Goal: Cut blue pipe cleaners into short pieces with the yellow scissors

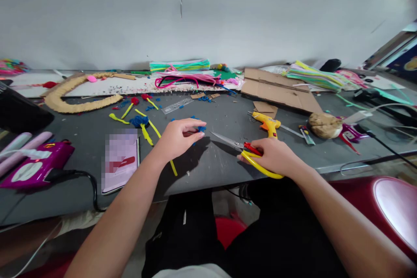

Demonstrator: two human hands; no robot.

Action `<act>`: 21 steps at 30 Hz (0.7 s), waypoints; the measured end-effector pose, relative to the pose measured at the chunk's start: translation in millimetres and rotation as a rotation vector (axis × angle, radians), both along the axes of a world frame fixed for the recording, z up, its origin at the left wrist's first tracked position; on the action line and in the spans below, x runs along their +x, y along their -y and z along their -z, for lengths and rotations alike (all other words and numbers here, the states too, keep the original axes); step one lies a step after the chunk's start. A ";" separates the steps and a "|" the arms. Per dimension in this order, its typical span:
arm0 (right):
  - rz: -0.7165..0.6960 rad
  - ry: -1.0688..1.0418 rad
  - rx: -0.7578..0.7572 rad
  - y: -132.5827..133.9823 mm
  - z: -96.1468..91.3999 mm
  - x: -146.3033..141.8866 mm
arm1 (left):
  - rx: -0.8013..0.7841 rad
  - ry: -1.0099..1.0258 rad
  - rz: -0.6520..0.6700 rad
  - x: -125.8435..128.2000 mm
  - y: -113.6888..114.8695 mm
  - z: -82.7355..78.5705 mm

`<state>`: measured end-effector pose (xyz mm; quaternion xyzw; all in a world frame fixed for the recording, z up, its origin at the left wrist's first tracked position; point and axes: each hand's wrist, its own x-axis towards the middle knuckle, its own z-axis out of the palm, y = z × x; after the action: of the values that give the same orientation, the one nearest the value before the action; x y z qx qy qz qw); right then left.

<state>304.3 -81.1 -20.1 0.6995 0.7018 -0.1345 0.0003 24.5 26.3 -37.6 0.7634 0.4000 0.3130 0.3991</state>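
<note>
My left hand point(177, 139) is closed in a pinch over the desk, with a small blue fuzzy piece of pipe cleaner point(201, 129) at its fingertips. Facing it from the right, my right hand point(273, 154) grips a pair of scissors point(228, 140) by red and yellow handles. The blades point left towards the blue piece and stay a short way apart from it. A yellow pipe cleaner point(173, 168) runs partly hidden beneath my left hand. Left of that hand lies a blue pipe-cleaner flower point(139, 121) with a yellow stem.
A phone point(121, 160) lies left of my left forearm. Beyond my right hand is a yellow glue gun point(267, 122), with cardboard point(280, 89) behind it. Pipe-cleaner bundles point(179, 65) line the wall. A purple power strip point(39, 165) with cables sits far left.
</note>
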 end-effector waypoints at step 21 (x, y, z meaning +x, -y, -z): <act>-0.068 -0.169 -0.042 0.9 -0.4 -3.0 | -0.032 0.047 0.142 3.9 3.6 3.9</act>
<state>301.3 -82.0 -19.7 0.6615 0.7196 -0.2075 -0.0396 28.5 22.8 -41.6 0.7757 0.3404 0.2954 0.4418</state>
